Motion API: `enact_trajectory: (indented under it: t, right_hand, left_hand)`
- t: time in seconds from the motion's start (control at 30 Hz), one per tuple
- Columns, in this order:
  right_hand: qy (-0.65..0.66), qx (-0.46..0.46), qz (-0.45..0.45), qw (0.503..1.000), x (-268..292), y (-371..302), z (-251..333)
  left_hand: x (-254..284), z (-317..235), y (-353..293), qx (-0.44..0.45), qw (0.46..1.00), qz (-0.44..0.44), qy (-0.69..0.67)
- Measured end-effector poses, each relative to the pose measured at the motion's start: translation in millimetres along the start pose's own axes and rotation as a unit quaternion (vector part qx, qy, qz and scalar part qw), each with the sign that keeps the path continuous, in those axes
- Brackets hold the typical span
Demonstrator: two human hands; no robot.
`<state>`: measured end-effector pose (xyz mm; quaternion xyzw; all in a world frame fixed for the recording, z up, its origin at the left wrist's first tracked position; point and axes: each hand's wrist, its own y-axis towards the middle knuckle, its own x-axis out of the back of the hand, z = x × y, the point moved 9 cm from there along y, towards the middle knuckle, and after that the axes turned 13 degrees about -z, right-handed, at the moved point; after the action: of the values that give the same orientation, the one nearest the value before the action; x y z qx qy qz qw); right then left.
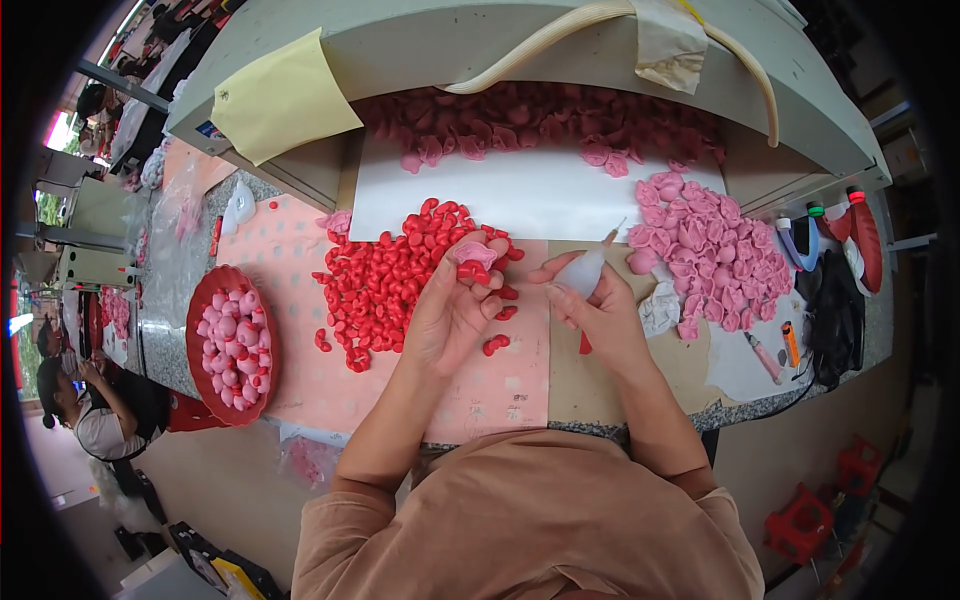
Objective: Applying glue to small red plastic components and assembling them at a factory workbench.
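My left hand [447, 312] is raised over the work surface, its fingers closed round a small pink petal-shaped piece [474, 250]. A red bean-shaped piece [474, 271] sits against that pink piece, at the fingertips. In my right hand [604, 312] is a translucent white squeeze bottle [579, 273], its thin nozzle tilted up and away to the right. The two hands are apart. Beneath and beyond my left hand spreads a pile of glossy red pieces [385, 285]. To the right of the bottle lies a heap of pink petal-shaped pieces [705, 255].
A red scalloped bowl [270, 375] of pink-and-red pieces stands at the left. More pink pieces [540, 115] lie under a grey-green hood [820, 110] with a hose. At right are bottles [865, 240], a black cloth [835, 320] and an orange lighter [790, 343]. Another person [85, 405] works far left.
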<state>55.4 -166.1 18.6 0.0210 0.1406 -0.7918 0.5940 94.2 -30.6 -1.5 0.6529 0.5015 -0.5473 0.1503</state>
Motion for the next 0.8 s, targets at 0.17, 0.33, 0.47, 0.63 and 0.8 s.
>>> enact_trajectory:
  t: [0.17,0.33,0.47,0.63,0.8]
  right_hand:
    - [0.048,0.128,-0.023,0.99,4,-1,16]
    - [0.011,0.126,-0.001,0.992,12,-2,18]
    - [-0.002,0.126,-0.032,0.992,26,-3,30]
    - [0.037,0.18,-0.105,0.977,40,-8,38]
    - [0.012,0.244,-0.143,0.959,46,-11,52]
  left_hand:
    - [0,-1,1,0.005,0.999,0.031,-0.009]
    - [-4,7,-2,0.01,0.997,-0.028,0.066]
    - [-5,14,-3,0.022,0.995,-0.013,0.092]
    - [-3,30,-3,0.06,0.994,0.039,0.084]
    - [4,40,-5,0.098,0.991,-0.01,0.085]
